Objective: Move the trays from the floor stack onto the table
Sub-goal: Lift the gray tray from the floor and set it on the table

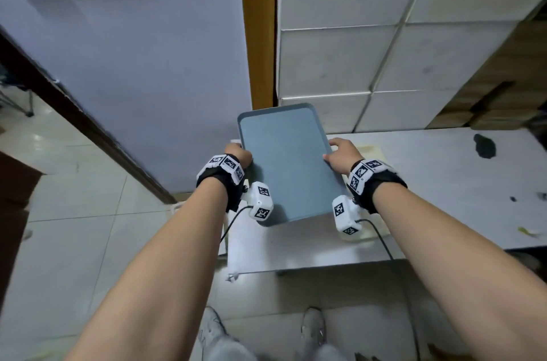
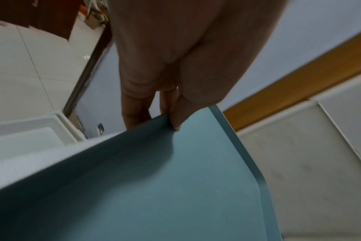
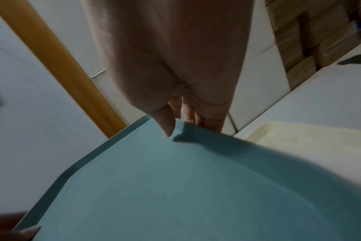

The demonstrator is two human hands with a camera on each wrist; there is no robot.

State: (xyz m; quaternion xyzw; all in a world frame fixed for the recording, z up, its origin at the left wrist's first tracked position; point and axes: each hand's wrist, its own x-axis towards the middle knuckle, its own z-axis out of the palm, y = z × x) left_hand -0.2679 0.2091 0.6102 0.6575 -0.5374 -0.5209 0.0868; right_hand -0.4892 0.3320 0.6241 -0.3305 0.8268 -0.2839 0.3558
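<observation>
A blue-grey tray [image 1: 288,162] hangs above the left end of the steel table [image 1: 429,177], held by both long edges. My left hand [image 1: 236,153] grips its left rim, thumb [image 2: 176,117] on top and fingers underneath. My right hand [image 1: 342,155] grips the right rim the same way, thumb [image 3: 165,124] over the edge of the tray [image 3: 175,187]. The tray [image 2: 155,187] tilts slightly, far end higher. Under it on the table lies a cream-white tray [image 3: 311,138], its corner also showing as a white tray [image 2: 31,130].
A wall with an orange-brown door frame [image 1: 259,26] and white tiles [image 1: 340,64] stands just behind the table. A dark smear [image 1: 484,146] marks the table's right part. Cardboard boxes [image 1: 509,79] stack at the far right. My shoes [image 1: 313,328] stand on the tiled floor.
</observation>
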